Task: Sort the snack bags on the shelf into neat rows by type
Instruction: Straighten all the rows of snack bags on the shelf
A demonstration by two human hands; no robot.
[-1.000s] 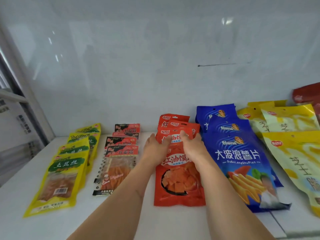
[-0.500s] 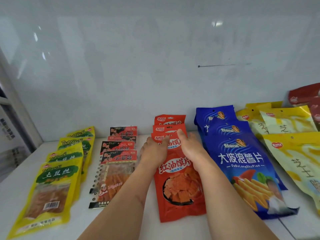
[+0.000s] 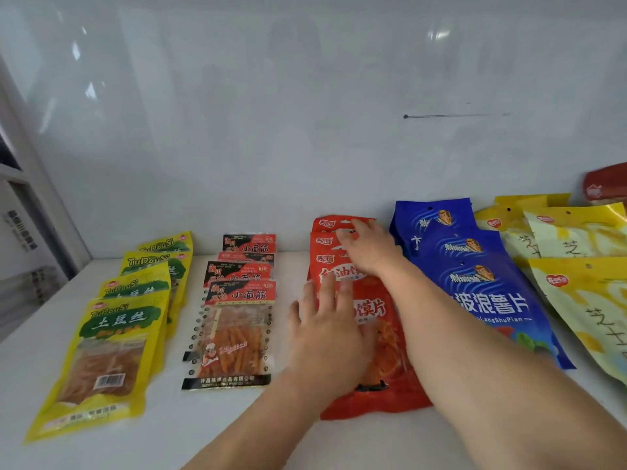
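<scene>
Head view: on the white shelf (image 3: 217, 432) the snack bags lie in overlapping rows running toward the back wall. From the left come the yellow plastic potato-strip bags (image 3: 112, 354), the black-and-red clear-window gluten-strip packets (image 3: 237, 320), the glossy red-orange bags (image 3: 383, 334), the blue wavy-chip bags (image 3: 481, 283) and the pale yellow bags (image 3: 583, 290) — with a dark red bag (image 3: 607, 188) at the far right edge.

The left hand (image 3: 329, 334) lies flat, fingers straight and spread, on the front red-orange bag, holding nothing. The right hand (image 3: 369, 247) reaches further back — its loosely extended fingers rest on the tops of the rear red-orange bags, its grip open too.
</scene>
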